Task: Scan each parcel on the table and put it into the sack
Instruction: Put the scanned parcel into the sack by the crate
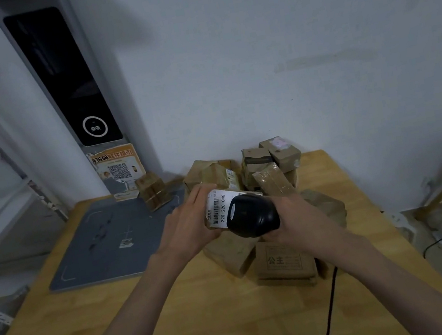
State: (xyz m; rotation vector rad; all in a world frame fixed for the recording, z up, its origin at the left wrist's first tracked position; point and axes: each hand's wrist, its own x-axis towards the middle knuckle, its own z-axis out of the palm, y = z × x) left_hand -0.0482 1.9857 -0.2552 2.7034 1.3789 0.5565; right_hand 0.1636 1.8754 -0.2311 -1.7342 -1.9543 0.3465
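Observation:
My left hand (187,226) holds a small parcel (216,208) with a white barcode label reading 220-220-C40, lifted above the table. My right hand (290,221) grips a black handheld scanner (253,214) whose head points at that label, almost touching it. Its black cable (329,313) runs down off the table's front edge. Behind and below my hands lies a pile of several brown cardboard parcels (267,168); one flat box printed with two characters (285,262) lies nearest me. No sack is in view.
The wooden table (123,326) carries a grey mat (108,240) at the left, with one small brown box (153,191) at its far corner. A tall kiosk with a dark screen (66,82) and a QR notice (120,170) stands behind. Floor clutter lies right.

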